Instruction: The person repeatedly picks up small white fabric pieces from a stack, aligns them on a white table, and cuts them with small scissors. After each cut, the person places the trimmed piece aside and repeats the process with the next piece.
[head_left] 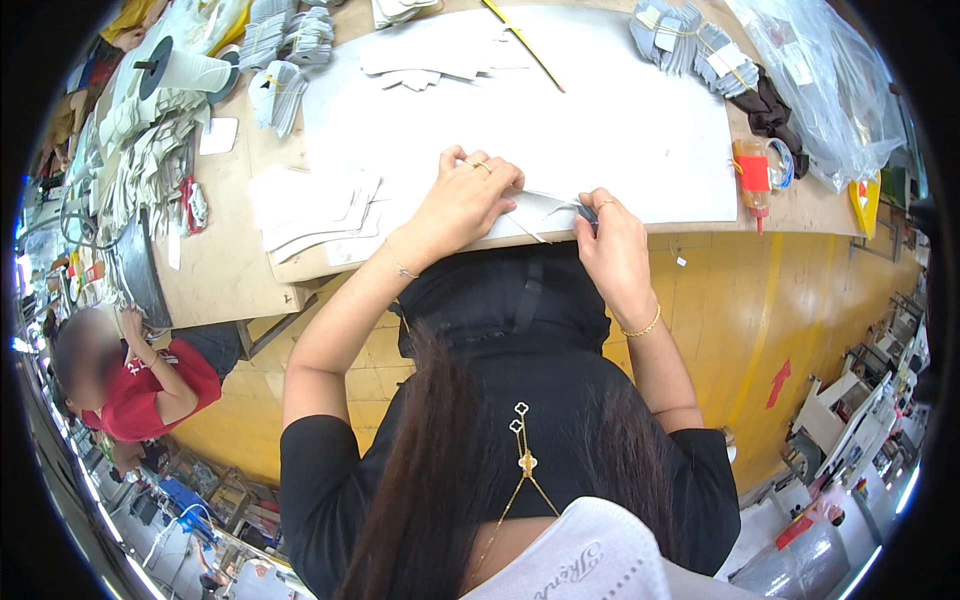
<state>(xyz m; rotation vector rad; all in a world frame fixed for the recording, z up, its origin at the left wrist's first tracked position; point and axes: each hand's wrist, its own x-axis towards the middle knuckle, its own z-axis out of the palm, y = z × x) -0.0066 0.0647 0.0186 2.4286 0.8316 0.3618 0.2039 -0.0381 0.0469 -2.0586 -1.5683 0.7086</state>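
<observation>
My left hand (472, 195) is closed at the table's near edge, its fingers pinching a thin white cut piece (535, 208). Part of that piece lies under the fingers and is hidden. To its right, my right hand (612, 235) is wrapped round a dark-handled tool (587, 214) that looks like small scissors. The tool's slim metal end points left, against the white piece. Beside my left forearm lies a loose stack of flat white cut pieces (318, 215).
A white sheet (620, 140) covers the table's middle. Farther back are more white pieces (420, 68), a yellow pencil (525, 45) and banded grey bundles (690, 45). A red-banded bottle (755, 175) stands right. At left are a thread spool (190, 72) and a person in red (165, 395).
</observation>
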